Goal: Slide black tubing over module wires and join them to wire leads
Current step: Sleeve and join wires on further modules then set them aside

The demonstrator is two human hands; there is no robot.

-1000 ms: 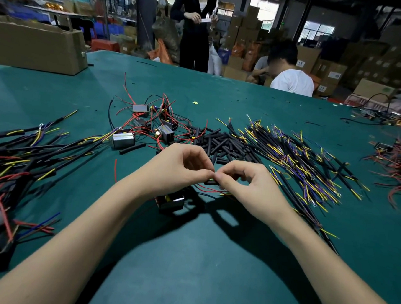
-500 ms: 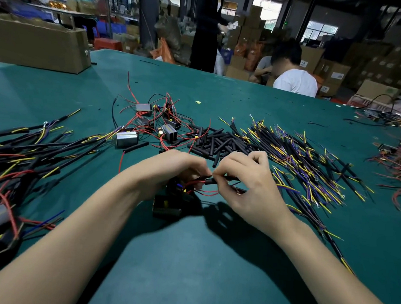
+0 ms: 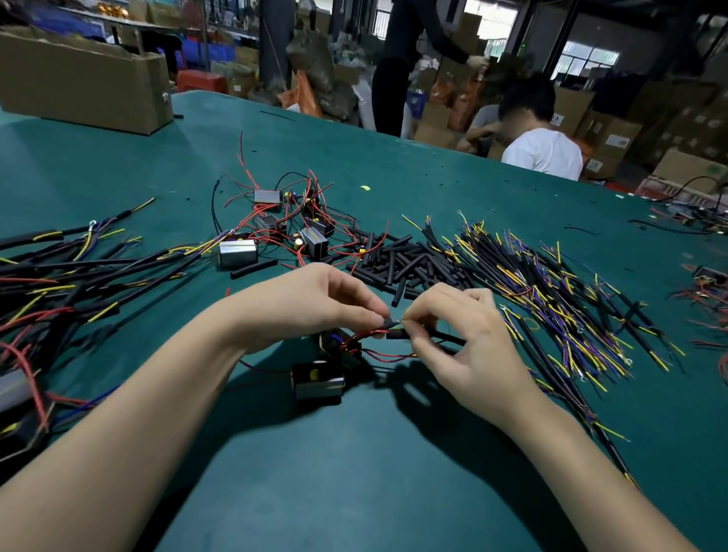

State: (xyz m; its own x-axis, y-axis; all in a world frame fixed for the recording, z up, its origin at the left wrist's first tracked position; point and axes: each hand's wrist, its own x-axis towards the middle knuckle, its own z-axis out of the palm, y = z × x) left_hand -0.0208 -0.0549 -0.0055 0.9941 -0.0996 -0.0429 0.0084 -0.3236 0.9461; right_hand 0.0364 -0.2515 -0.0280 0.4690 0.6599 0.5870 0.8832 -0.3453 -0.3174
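Stretching across the green table point(image 3: 383, 471), both forearms meet mid-frame. Left hand point(image 3: 308, 306) pinches a short black tube point(image 3: 390, 323) at its fingertips, right hand point(image 3: 465, 347) pinches a wire lead point(image 3: 444, 337) against it. Red module wires point(image 3: 374, 354) and the module point(image 3: 318, 380) sit just below the fingers, loose tubing pile point(image 3: 406, 263) just beyond. Boxes fill the room behind.

Since a second ago the left hand point(image 3: 308, 306) and right hand point(image 3: 456, 342) have lifted off the counter point(image 3: 383, 471) and drawn slightly apart, exposing a short black tube point(image 3: 397, 332) at their grip, while the module point(image 3: 318, 380) below now lies uncovered.
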